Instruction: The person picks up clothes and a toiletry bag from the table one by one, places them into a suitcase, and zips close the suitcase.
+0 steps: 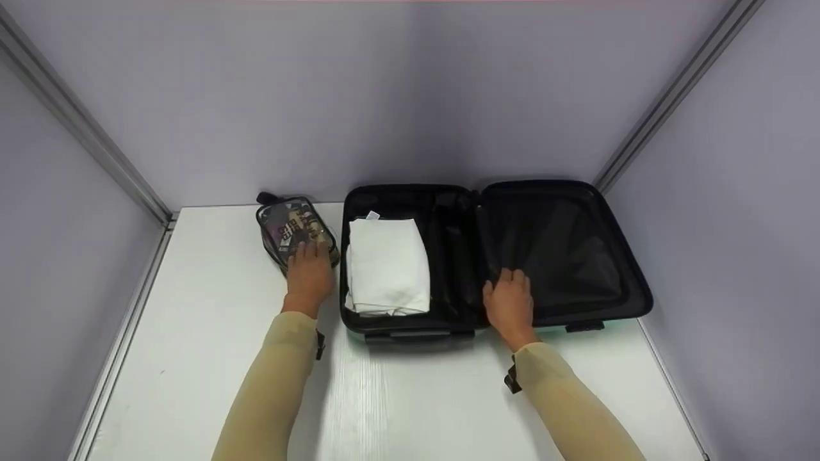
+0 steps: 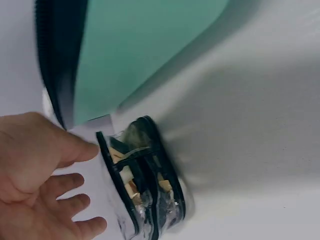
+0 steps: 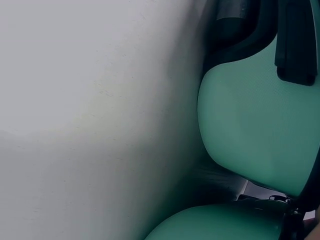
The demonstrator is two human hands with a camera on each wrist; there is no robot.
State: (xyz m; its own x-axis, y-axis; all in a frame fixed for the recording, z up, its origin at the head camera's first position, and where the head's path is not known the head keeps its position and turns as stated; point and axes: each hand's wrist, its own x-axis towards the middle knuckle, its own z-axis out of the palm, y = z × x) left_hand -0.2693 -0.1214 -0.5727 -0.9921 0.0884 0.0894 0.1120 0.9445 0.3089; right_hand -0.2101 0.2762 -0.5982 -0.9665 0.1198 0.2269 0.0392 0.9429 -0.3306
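Observation:
A clear zip pouch [image 1: 295, 227] with black edging and a black tab sits left of the suitcase, packed with small items. My left hand [image 1: 310, 272] reaches over its near end, fingers spread and extended; in the left wrist view the left hand [image 2: 45, 180] is beside the pouch [image 2: 145, 180], its thumb near the edging. The open suitcase [image 1: 567, 250] has a black lining and a mint-green shell [image 3: 255, 110]. At the hinge-side front rim of its right half is my right hand [image 1: 510, 304]; its fingertips' hold on the rim is hidden, so I cannot tell their grip.
A folded white cloth [image 1: 387, 266] with a small white tag lies in the suitcase's left half. The case stands on a white table [image 1: 192, 358] close to the grey back wall [image 1: 384, 96]. Panels with metal strips flank both sides.

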